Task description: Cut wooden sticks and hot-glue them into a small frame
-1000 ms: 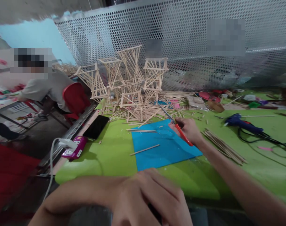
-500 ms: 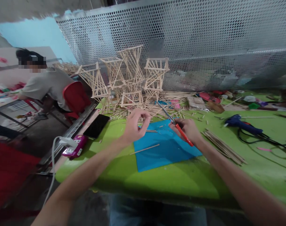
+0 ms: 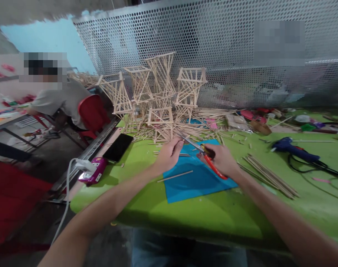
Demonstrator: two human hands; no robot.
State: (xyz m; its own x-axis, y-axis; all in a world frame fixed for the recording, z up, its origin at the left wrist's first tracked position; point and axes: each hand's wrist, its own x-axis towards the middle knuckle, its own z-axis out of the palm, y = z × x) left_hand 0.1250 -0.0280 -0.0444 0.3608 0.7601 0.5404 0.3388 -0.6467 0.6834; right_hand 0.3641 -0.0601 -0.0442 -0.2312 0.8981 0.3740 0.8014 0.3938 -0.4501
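Note:
My right hand grips a pair of scissors by its red-orange handles. The metal blades point up and left, toward my left hand. The fingers of my left hand are pinched together close to the blades; anything between them is too small to make out. Below both hands lies a blue sheet on the green table. A thin wooden stick rests across the sheet's left edge. Just beyond my hands spreads a heap of loose sticks.
Several stick-built towers stand behind the heap. At the left are a black phone and a purple power strip. A stick bundle and a blue glue gun lie right. A person sits far left.
My left hand has moved up and right, bringing its pinched fingers close to the scissor blades. The scissors have dipped slightly at the tip. The whole view has shifted a little.

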